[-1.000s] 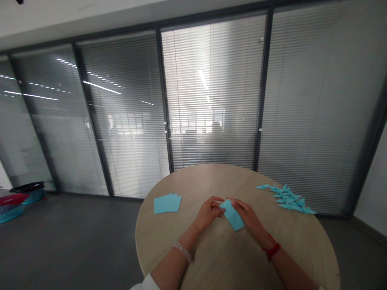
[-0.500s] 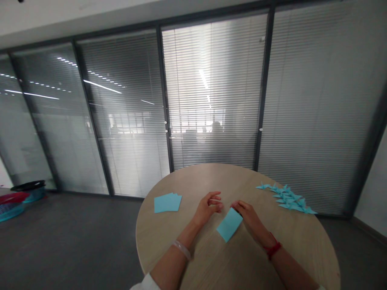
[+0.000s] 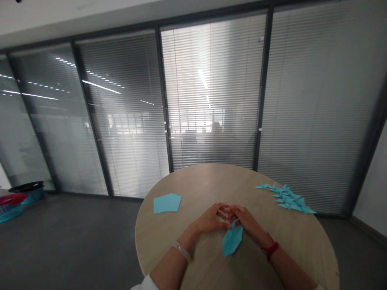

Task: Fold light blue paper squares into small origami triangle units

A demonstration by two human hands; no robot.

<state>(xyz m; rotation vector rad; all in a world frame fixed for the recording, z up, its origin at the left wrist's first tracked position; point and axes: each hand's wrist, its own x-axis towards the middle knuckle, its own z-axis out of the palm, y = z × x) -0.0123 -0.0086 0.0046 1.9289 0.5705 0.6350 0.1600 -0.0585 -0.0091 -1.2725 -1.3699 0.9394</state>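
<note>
A partly folded sheet of light-blue paper slants down over the middle of the table, its upper end between my fingers. My left hand reaches in from the left, thumb and fingers closed at the paper's top edge. From the other side my right hand grips the paper's upper right edge, and its fingertips meet those of the left. The fingers cover the top of the sheet, so the fold there is partly hidden.
Several flat blue sheets lie in a loose stack at the left of the round wooden table. Several folded blue paper cranes are bunched along the right edge. Baskets stand on the floor at far left, before glass partitions with blinds.
My left hand has moved right and down to meet the right hand at the paper. The sheet, a flat rectangle before, now appears bent and narrower toward its top.
</note>
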